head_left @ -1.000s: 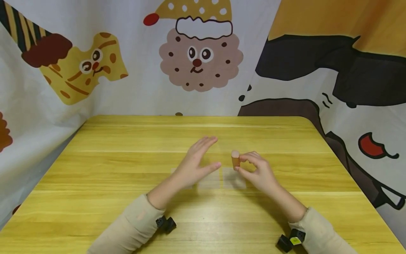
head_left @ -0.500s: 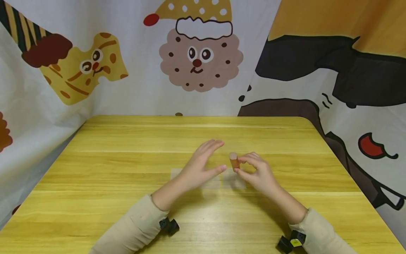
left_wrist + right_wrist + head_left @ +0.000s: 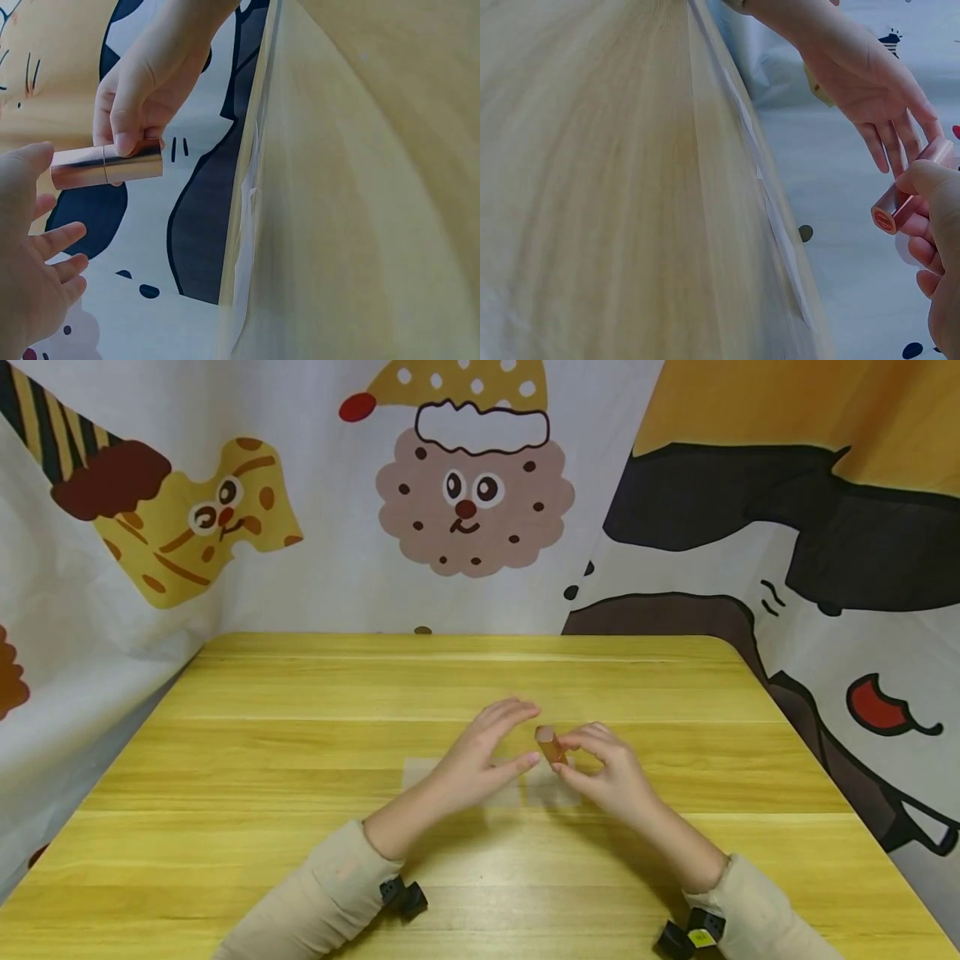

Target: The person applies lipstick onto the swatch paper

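Observation:
A shiny rose-gold lipstick tube, closed with a seam around its middle, is held above the table by my right hand. Thumb and fingers pinch it near one end, and it tilts to the left. A round label on its base faces the right wrist camera. My left hand is just left of the tube, palm toward it, fingers spread and thumb apart. In the left wrist view, the left thumb comes right up to the free end of the lipstick.
Pale see-through squares lie in a row on the wooden table beneath the hands. A cartoon-printed curtain hangs behind the table and along its sides. Each sleeve carries a small black wrist device.
My left hand has moved right, closer to the lipstick. The lipstick's top has tipped left, from nearly upright to slanted, while my right hand stays almost in place.

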`<state>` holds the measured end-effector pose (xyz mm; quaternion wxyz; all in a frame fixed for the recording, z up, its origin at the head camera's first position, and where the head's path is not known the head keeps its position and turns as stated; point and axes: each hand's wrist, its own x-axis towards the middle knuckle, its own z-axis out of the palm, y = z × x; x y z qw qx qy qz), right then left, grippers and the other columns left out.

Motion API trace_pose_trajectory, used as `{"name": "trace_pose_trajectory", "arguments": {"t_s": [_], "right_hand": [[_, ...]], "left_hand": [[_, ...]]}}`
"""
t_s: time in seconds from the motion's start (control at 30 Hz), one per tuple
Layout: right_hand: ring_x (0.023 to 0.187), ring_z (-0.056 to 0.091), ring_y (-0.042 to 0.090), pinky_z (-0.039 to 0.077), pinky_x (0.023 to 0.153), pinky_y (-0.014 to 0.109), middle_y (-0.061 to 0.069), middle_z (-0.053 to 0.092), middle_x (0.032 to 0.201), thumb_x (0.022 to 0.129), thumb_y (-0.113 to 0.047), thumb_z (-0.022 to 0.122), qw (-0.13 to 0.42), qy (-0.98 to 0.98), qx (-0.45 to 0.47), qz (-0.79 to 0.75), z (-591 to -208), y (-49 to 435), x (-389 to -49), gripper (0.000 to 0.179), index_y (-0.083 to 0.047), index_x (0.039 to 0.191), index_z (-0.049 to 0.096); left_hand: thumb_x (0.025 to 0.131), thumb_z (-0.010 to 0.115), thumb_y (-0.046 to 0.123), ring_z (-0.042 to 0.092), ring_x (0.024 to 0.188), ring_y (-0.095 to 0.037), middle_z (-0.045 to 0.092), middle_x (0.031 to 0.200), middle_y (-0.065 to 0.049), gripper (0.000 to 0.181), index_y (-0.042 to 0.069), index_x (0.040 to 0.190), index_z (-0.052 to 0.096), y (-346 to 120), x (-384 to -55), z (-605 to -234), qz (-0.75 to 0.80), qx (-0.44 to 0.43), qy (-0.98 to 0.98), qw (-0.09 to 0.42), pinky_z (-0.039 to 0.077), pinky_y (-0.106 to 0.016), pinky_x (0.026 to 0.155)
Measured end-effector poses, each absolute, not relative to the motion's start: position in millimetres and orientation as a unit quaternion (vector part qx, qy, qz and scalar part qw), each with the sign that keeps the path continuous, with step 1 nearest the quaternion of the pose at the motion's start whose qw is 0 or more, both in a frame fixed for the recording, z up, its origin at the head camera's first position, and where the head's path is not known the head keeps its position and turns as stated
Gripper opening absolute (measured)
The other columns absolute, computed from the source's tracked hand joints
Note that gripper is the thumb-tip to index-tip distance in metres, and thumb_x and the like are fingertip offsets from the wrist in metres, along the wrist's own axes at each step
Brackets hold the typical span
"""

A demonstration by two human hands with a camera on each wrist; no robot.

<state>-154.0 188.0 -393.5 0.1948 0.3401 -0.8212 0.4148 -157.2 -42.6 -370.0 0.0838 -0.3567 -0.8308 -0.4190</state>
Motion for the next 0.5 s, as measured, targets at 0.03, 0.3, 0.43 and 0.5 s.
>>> {"name": "trace_pose_trajectory", "arguments": {"t_s": [0.03,0.3,0.43,0.5], "right_hand": [[0.093,0.058,0.018,0.048,0.085,0.023,0.002,0.068,0.098,0.071,0.006,0.079,0.197,-0.820,0.344,0.412,-393.3,187.8,-153.8,0.031,-0.003,0.100,0.071],[0.092,0.057,0.017,0.049,0.083,0.024,-0.002,0.067,0.098,0.071,0.006,0.080,0.201,-0.819,0.355,0.403,-392.2,186.1,-151.9,0.031,-0.004,0.099,0.071],[0.091,0.057,0.017,0.049,0.081,0.025,-0.002,0.068,0.098,0.071,0.006,0.080,0.202,-0.819,0.360,0.398,-392.6,185.1,-151.5,0.031,-0.005,0.099,0.072],[0.091,0.057,0.017,0.050,0.080,0.026,-0.003,0.067,0.097,0.071,0.005,0.080,0.200,-0.820,0.360,0.397,-393.1,184.8,-151.4,0.031,-0.006,0.099,0.072]], "left_hand": [[0.094,0.062,0.032,0.027,0.139,-0.019,0.040,0.147,-0.004,0.055,0.011,0.141,0.046,-42.4,-157.2,-370.2,-0.419,-0.358,-0.830,0.084,0.027,-0.052,0.107],[0.093,0.065,0.024,0.037,0.132,-0.020,0.051,0.136,-0.008,0.042,0.005,0.130,0.056,-41.1,-158.7,-373.3,-0.427,-0.386,-0.810,0.107,0.031,-0.045,0.107],[0.092,0.066,0.018,0.043,0.124,-0.016,0.055,0.129,-0.006,0.035,0.006,0.124,0.060,-40.6,-158.9,-374.6,-0.432,-0.384,-0.808,0.111,0.036,-0.039,0.104],[0.091,0.068,0.016,0.045,0.121,-0.015,0.056,0.126,-0.005,0.032,0.007,0.121,0.062,-40.3,-158.9,-374.8,-0.435,-0.378,-0.810,0.110,0.037,-0.036,0.103]]}}
